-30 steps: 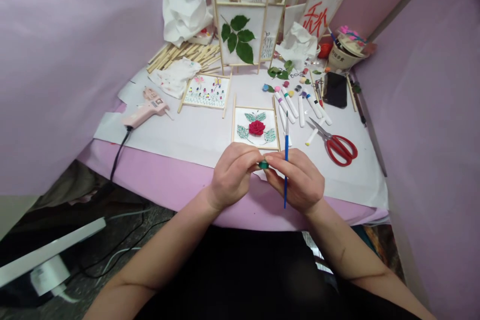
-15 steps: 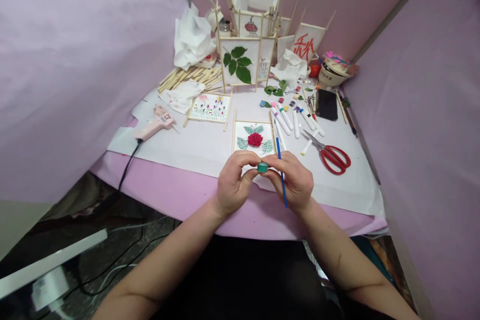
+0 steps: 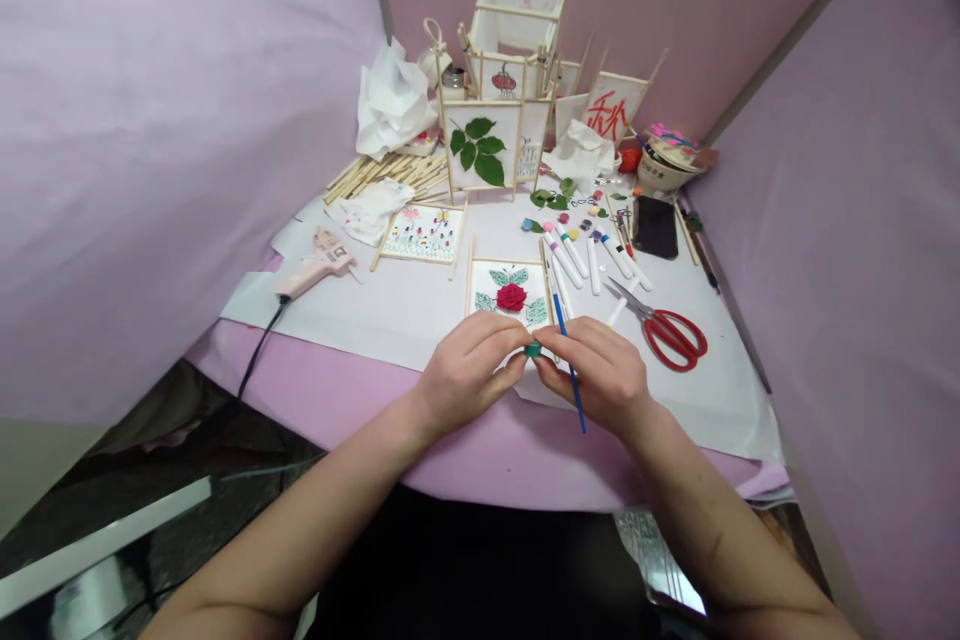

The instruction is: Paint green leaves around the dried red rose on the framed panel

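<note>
A small green pot (image 3: 532, 349) is pinched between the fingertips of both hands at the table's front edge. My left hand (image 3: 472, 365) grips it from the left, with fingers closed. On the other side, my right hand (image 3: 600, 370) grips the pot and also holds a blue brush (image 3: 571, 370) slanting between its fingers. Just beyond the hands lies a framed panel (image 3: 491, 272) with a red rose (image 3: 511, 297) and patterned green leaves; its lower part is hidden by the hands.
Red-handled scissors (image 3: 675, 338) and white markers (image 3: 594, 265) lie right. A pink glue gun (image 3: 319, 265), a flower panel (image 3: 416, 232) and sticks (image 3: 390, 176) are left. Behind stand a leaf panel (image 3: 480, 150) and lantern frame (image 3: 517, 10); a phone (image 3: 655, 227) lies back right.
The view has tilted, so the table's contents appear slightly lower. Both hands have turned around the green pot, and more of it is covered by the fingers.
</note>
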{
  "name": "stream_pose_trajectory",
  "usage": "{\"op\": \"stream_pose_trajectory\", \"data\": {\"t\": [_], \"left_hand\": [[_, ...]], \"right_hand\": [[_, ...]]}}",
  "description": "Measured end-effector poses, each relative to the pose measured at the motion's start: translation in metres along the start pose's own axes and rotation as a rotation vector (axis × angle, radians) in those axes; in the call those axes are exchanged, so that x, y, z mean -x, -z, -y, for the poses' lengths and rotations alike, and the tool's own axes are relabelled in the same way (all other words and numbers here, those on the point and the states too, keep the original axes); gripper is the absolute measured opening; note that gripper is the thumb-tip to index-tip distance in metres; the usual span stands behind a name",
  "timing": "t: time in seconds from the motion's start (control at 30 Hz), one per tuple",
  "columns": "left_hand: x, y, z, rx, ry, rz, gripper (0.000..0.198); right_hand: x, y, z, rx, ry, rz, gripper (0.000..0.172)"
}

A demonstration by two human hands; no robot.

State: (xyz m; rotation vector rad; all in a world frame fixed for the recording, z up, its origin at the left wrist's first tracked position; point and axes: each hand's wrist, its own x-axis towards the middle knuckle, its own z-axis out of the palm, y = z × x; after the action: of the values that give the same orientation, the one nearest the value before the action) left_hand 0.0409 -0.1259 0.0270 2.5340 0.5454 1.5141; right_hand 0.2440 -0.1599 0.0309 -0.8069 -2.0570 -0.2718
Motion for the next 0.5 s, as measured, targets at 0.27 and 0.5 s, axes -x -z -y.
{"op": "stream_pose_trajectory", "data": {"t": [0.27, 0.5], "left_hand": [[-0.023, 0.002, 0.007, -0.007, -0.095, -0.009, 0.023], [-0.030, 0.000, 0.012, 0.034, -0.138, -0.005, 0.024]], "right_hand": [[-0.014, 0.008, -0.011, -0.020, 0.031, -0.040, 0.037], [-0.012, 0.008, -0.015, -0.057, -0.006, -0.060, 0.040]]}}
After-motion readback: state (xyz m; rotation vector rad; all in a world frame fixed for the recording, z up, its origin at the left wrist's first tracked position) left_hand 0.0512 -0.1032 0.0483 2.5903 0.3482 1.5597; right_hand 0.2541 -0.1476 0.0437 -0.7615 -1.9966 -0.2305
